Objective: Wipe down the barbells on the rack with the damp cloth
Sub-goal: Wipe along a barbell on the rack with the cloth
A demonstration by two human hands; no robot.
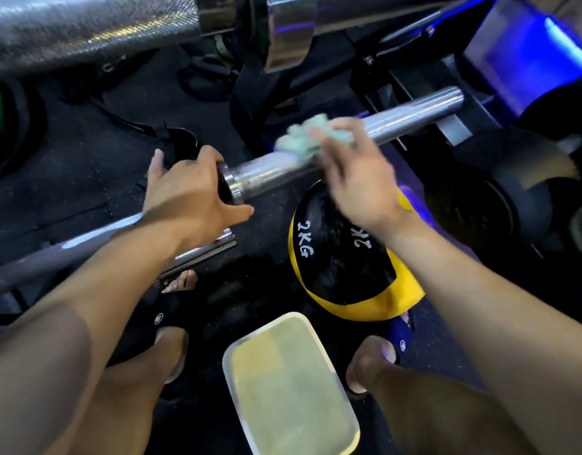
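Below, dark rubber floor (69, 178) (blue-lit); left hand (188, 192) cups barbell (398, 118), right hand (358, 182) pinches cloth (299, 139).

Above the lower barbell (316, 152), open space reaches the upper bar (86, 27); below it, a yellow-black ball (348, 267) and tub (289, 382) obstruct.

Barbell sleeve (332, 149): bright silver chrome. Cloth (302, 136): pale mint green. Upper bar (86, 31): grey steel with fine cross-hatched knurling. Medicine ball (345, 257): black with yellow bands, white "2KG" lettering. Basin (289, 382): white rim, yellowish-green inside. Floor (86, 159): black, lightly speckled.
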